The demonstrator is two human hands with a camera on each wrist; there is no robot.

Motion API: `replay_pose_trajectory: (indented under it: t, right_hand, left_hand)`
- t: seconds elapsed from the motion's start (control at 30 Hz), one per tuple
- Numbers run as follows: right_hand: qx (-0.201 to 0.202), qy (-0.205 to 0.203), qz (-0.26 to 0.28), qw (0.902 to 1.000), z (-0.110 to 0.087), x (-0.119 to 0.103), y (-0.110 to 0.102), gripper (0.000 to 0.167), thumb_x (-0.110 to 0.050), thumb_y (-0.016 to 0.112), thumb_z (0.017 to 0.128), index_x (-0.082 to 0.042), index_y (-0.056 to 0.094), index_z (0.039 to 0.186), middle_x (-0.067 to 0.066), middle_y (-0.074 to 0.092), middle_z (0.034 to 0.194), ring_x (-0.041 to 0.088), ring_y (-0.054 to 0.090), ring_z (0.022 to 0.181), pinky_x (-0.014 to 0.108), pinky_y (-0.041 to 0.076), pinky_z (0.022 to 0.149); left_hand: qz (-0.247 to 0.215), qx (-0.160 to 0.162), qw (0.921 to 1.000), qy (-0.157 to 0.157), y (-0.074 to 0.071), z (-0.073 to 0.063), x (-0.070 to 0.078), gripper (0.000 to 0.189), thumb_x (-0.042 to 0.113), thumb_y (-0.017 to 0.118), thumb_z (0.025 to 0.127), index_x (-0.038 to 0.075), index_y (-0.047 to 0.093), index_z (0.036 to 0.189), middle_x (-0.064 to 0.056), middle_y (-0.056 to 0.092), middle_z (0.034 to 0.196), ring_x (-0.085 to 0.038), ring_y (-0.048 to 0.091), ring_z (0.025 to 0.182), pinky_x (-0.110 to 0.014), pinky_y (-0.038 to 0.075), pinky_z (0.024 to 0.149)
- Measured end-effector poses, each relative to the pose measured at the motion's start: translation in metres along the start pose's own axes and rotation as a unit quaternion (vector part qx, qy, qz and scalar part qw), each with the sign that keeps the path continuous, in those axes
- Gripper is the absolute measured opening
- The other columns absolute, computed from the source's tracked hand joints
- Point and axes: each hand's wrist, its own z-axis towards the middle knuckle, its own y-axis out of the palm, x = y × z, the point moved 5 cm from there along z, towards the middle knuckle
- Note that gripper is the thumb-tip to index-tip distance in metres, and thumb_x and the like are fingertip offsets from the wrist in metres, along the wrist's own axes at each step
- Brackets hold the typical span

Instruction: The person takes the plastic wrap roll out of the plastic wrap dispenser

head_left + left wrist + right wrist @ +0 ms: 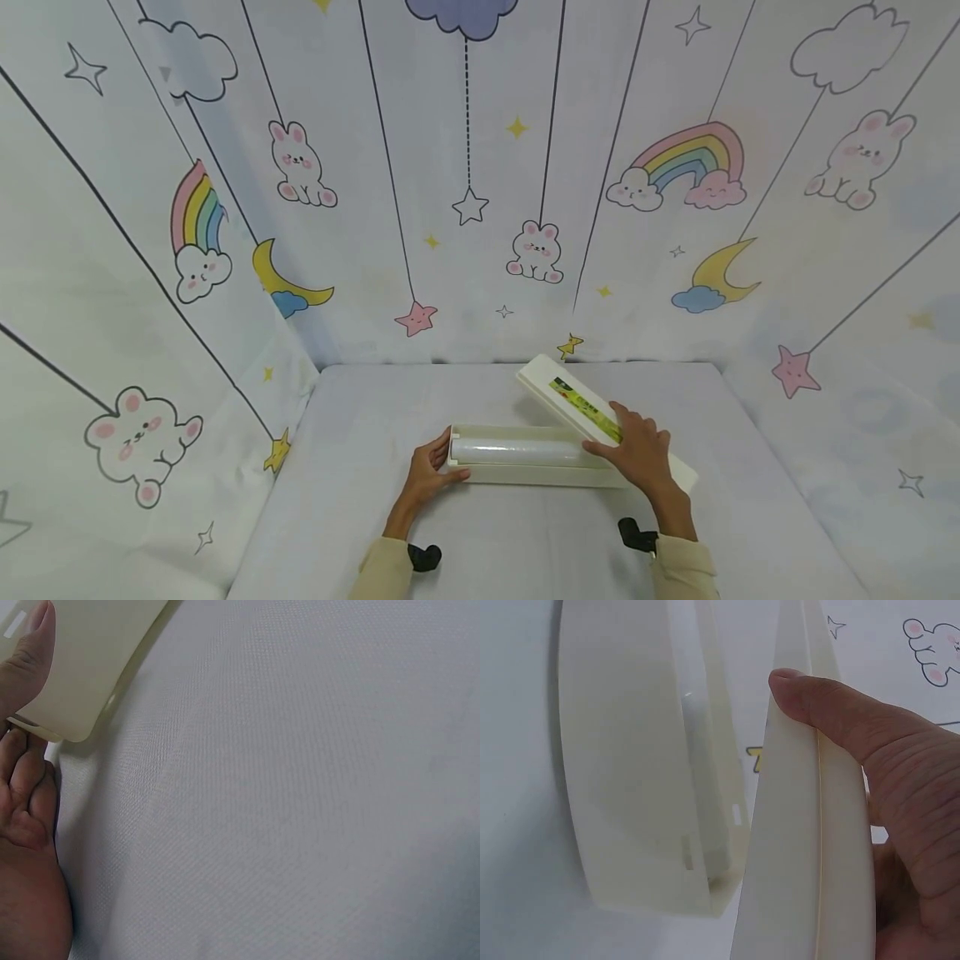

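Observation:
A long cream plastic box [525,476] lies on the table with a roll of clear film [517,452] inside it. At its left end my left hand [427,473] grips the box, thumb on the front wall and fingers round the end. My right hand [639,447] holds the box's white lid [543,375], which bears a green and yellow label [585,408]. The lid is tilted across the box's right end, hiding part of it in the head view. In the right wrist view, the thumb presses along the lid's edge [795,787], apart from the box [630,765].
A white cloth covers the table [360,417]. Behind it and at both sides hang white sheets [465,275] printed with rabbits, stars, clouds and rainbows. Black wrist mounts [425,557] sit at both cuffs.

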Motion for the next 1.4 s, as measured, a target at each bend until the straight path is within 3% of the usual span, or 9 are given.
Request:
replay_pose_trajectory:
  t: [0.13, 0.33, 0.63, 0.83, 1.0, 1.13, 1.23, 1.3, 1.4]
  right_hand:
    - [0.004, -0.002, -0.002, 1.0, -0.003, 0.002, -0.001, 0.1, -0.058, 0.088, 0.084, -0.004, 0.051, 0.16, 0.025, 0.072, 0.127, 0.036, 0.058, 0.099, 0.058, 0.04, 0.084]
    - [0.006, 0.001, -0.004, 1.0, -0.005, 0.002, -0.005, 0.099, -0.056, 0.088, 0.085, -0.004, 0.051, 0.16, 0.024, 0.072, 0.124, 0.036, 0.058, 0.098, 0.058, 0.04, 0.083]
    - [-0.001, 0.021, -0.008, 0.9998, -0.008, 0.009, -0.008, 0.101, -0.058, 0.087, 0.086, -0.004, 0.048, 0.162, 0.023, 0.071, 0.121, 0.036, 0.056, 0.098, 0.056, 0.038, 0.084]
    - [0.0, 0.025, -0.017, 0.9996, -0.009, 0.015, -0.006, 0.103, -0.06, 0.087, 0.086, -0.005, 0.047, 0.163, 0.023, 0.07, 0.123, 0.035, 0.055, 0.098, 0.056, 0.037, 0.085]
    - [0.005, 0.024, -0.018, 0.9996, -0.012, 0.016, -0.008, 0.102, -0.059, 0.087, 0.087, -0.004, 0.047, 0.163, 0.024, 0.07, 0.122, 0.036, 0.055, 0.098, 0.057, 0.038, 0.085]
    - [0.004, 0.029, -0.016, 0.9995, -0.014, 0.017, -0.01, 0.102, -0.058, 0.086, 0.088, -0.004, 0.045, 0.163, 0.025, 0.069, 0.124, 0.038, 0.056, 0.1, 0.058, 0.038, 0.086]
    - [-0.001, 0.033, -0.017, 0.9993, -0.017, 0.02, -0.01, 0.102, -0.059, 0.085, 0.088, -0.004, 0.044, 0.164, 0.026, 0.068, 0.127, 0.039, 0.055, 0.102, 0.059, 0.038, 0.087]
    - [0.001, 0.033, -0.017, 0.9993, -0.018, 0.023, -0.01, 0.103, -0.059, 0.085, 0.088, -0.003, 0.044, 0.164, 0.026, 0.068, 0.128, 0.039, 0.055, 0.102, 0.059, 0.038, 0.087]
    - [0.008, 0.029, -0.015, 0.9994, -0.019, 0.028, -0.011, 0.104, -0.059, 0.085, 0.088, -0.002, 0.043, 0.164, 0.027, 0.068, 0.128, 0.04, 0.056, 0.102, 0.061, 0.039, 0.087]
  left_hand:
    - [0.0, -0.004, 0.9999, 0.015, -0.001, 0.001, -0.001, 0.099, 0.008, 0.095, 0.084, -0.012, 0.039, 0.162, -0.033, 0.047, 0.164, -0.047, 0.05, 0.153, -0.018, 0.047, 0.119]
    - [-0.024, -0.005, 0.9997, -0.006, -0.001, 0.003, -0.01, 0.105, 0.016, 0.098, 0.081, -0.007, 0.039, 0.164, -0.027, 0.045, 0.167, -0.036, 0.048, 0.155, -0.009, 0.044, 0.116]
    - [-0.015, -0.005, 0.9998, 0.01, 0.0, 0.003, -0.012, 0.102, 0.014, 0.098, 0.081, -0.011, 0.041, 0.162, -0.031, 0.046, 0.165, -0.039, 0.052, 0.153, -0.012, 0.046, 0.116]
    - [-0.023, 0.005, 0.9997, -0.01, 0.0, 0.003, -0.012, 0.104, 0.016, 0.1, 0.079, -0.006, 0.042, 0.163, -0.025, 0.047, 0.167, -0.036, 0.051, 0.154, -0.009, 0.045, 0.115]
    - [-0.006, 0.0, 0.9998, 0.018, -0.001, 0.002, -0.01, 0.101, 0.016, 0.098, 0.082, -0.009, 0.042, 0.162, -0.031, 0.047, 0.164, -0.038, 0.054, 0.152, -0.013, 0.047, 0.117]
    - [-0.014, 0.003, 0.9998, 0.014, -0.001, 0.002, -0.011, 0.101, 0.015, 0.098, 0.081, -0.006, 0.043, 0.163, -0.028, 0.048, 0.164, -0.023, 0.056, 0.151, -0.012, 0.046, 0.116]
    - [-0.012, 0.001, 0.9997, 0.022, -0.001, 0.002, -0.011, 0.101, 0.015, 0.098, 0.082, -0.008, 0.042, 0.163, -0.029, 0.048, 0.164, -0.023, 0.056, 0.151, -0.012, 0.046, 0.116]
    - [-0.008, -0.003, 0.9995, 0.03, -0.001, 0.002, -0.009, 0.1, 0.015, 0.097, 0.083, -0.01, 0.041, 0.162, -0.033, 0.047, 0.163, -0.032, 0.055, 0.152, -0.013, 0.047, 0.117]
    - [-0.014, -0.004, 0.9997, 0.02, -0.001, 0.002, -0.01, 0.102, 0.016, 0.098, 0.082, -0.01, 0.041, 0.162, -0.031, 0.046, 0.165, -0.036, 0.054, 0.153, -0.012, 0.046, 0.116]
